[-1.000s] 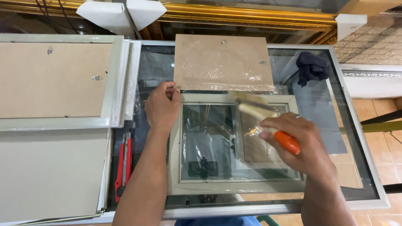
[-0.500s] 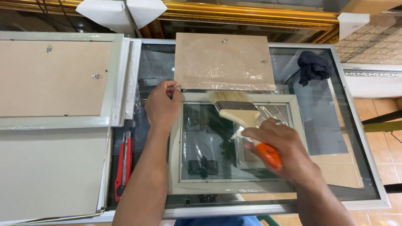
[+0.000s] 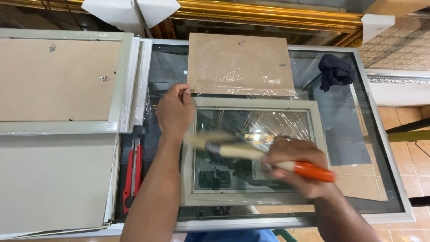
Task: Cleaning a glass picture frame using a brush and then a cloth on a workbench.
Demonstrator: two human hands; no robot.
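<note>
A pale picture frame (image 3: 255,104) with a glass pane lies face down on a glass-topped table (image 3: 385,179). My left hand (image 3: 174,110) presses on the frame's upper left corner. My right hand (image 3: 293,168) grips a wide paintbrush (image 3: 251,151) by its orange handle. The brush lies across the pane, and its blurred bristles point left over the frame's left side.
A brown backing board (image 3: 239,62) wrapped in clear film lies just behind the frame. At the left lie larger frames with brown backs (image 3: 58,80) and a grey board (image 3: 53,179). A red utility knife (image 3: 132,172) sits by my left forearm. A dark cloth (image 3: 335,71) lies at the far right.
My right hand has swept the brush from the frame's upper right down and to the left across the glass. My left hand has stayed on the corner.
</note>
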